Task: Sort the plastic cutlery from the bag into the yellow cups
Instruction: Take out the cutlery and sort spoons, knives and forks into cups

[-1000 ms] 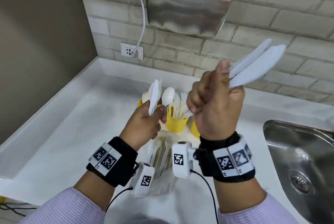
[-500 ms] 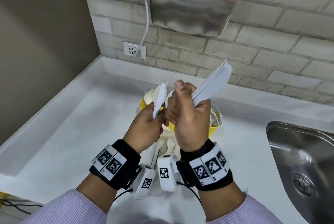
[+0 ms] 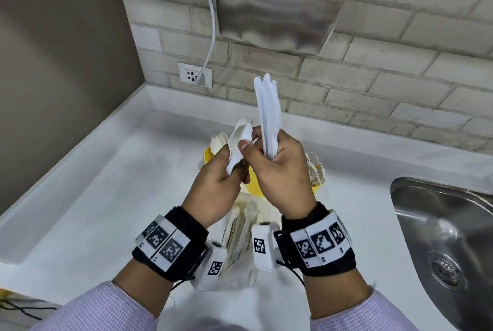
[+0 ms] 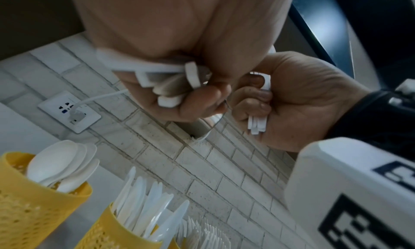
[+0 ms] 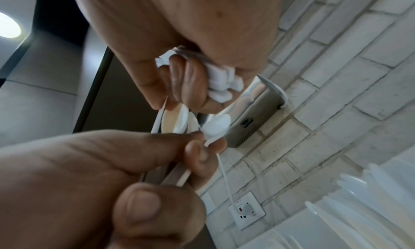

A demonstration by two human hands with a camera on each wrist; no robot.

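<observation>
My left hand (image 3: 236,169) grips a small bunch of white plastic spoons (image 3: 238,136) with a serrated knife edge showing among them. My right hand (image 3: 262,153) is fisted round a bundle of white knives (image 3: 268,112) that stand upright, and its thumb touches the left hand's bunch. Both hands hover above the yellow cups. In the left wrist view one cup (image 4: 33,205) holds spoons, a second cup (image 4: 116,229) holds knives, and forks (image 4: 202,235) show beside it. The bag (image 3: 240,226) with more cutlery lies under my wrists.
A steel sink (image 3: 442,229) is sunk into the white counter (image 3: 106,197) at the right. On the brick wall hang a metal hand dryer (image 3: 280,2) and a socket (image 3: 194,74) with its cable. A raised counter edge runs along the left.
My right hand has come down and left to meet the left hand. Its knives have swung from pointing up-right to upright. The left hand has stayed roughly in place.
</observation>
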